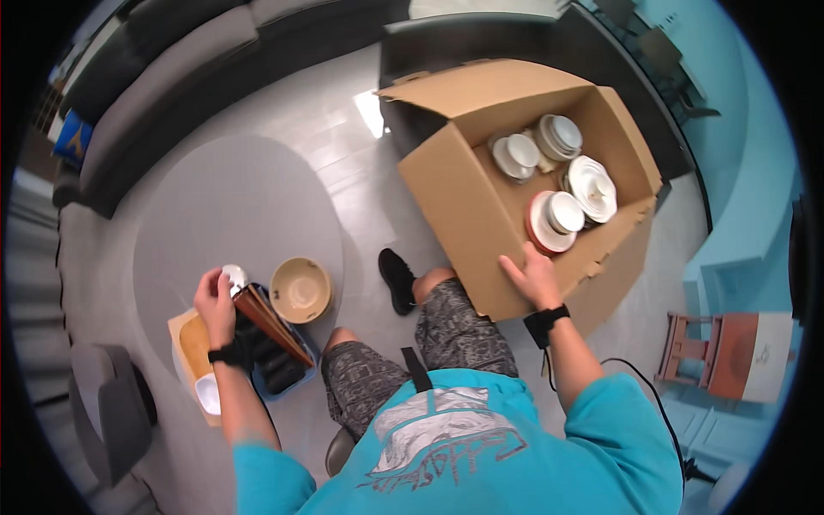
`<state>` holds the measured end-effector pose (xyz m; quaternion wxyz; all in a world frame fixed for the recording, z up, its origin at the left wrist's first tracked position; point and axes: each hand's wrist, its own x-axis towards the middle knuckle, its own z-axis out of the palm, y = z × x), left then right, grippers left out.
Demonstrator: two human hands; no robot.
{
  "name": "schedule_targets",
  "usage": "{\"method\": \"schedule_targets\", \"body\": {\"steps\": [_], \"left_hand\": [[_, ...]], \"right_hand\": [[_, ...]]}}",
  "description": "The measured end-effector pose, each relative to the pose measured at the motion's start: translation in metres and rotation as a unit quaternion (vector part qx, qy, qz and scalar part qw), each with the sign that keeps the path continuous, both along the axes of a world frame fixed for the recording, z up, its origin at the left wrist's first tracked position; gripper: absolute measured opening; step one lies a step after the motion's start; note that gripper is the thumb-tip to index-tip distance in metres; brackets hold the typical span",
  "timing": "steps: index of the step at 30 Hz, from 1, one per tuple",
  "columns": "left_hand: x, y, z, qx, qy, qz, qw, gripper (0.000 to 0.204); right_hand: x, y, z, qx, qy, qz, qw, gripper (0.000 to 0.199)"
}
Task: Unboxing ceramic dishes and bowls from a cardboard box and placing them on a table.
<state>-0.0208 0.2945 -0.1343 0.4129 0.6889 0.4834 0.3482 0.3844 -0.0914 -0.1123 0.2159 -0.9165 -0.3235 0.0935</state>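
My left hand (215, 300) is closed, its fingertips on a small white round dish (234, 276) over the grey round table (232, 189). Blur hides the exact grip. Just below that hand, a blue tray (300, 378) carries black rounded pieces (279, 365) and long brown pieces (270, 322). A tan bowl (301, 290) stands right beside it. My right hand (536, 279) lies over the near edge of an open cardboard box (463, 223), thumb spread on the wall and fingers inside. Close to those fingers is a red-rimmed plate (541, 225) with white bowls (565, 212) stacked on it.
Inside the box are more stacks: white plates (592, 189), a cup (521, 150) and bowls (562, 136). A wooden tray (196, 348) and a white bowl (208, 393) lie at the table's near left. A grey chair (107, 403), a sofa (197, 51) and a wooden stool (717, 352) surround me.
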Motion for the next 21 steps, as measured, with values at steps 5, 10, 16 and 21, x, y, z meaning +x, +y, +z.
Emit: {"method": "schedule_targets", "body": {"steps": [5,10,16,21], "left_hand": [[0.02,-0.078,0.023,-0.05,-0.025,-0.077,0.995,0.015],[0.029,-0.153,0.034,-0.133,-0.038,-0.104,0.985,0.015],[0.048,-0.207,0.026,-0.167,-0.043,-0.141,0.975,0.015],[0.068,-0.239,0.038,-0.144,0.005,-0.211,0.967,0.016]], "right_hand": [[0.004,-0.01,-0.003,-0.028,-0.01,-0.006,1.0,0.048],[0.002,-0.01,0.004,-0.032,-0.013,0.006,0.999,0.048],[0.003,-0.014,0.009,-0.073,0.018,0.014,0.997,0.046],[0.003,-0.016,0.01,-0.063,0.022,0.016,0.998,0.044]]}}
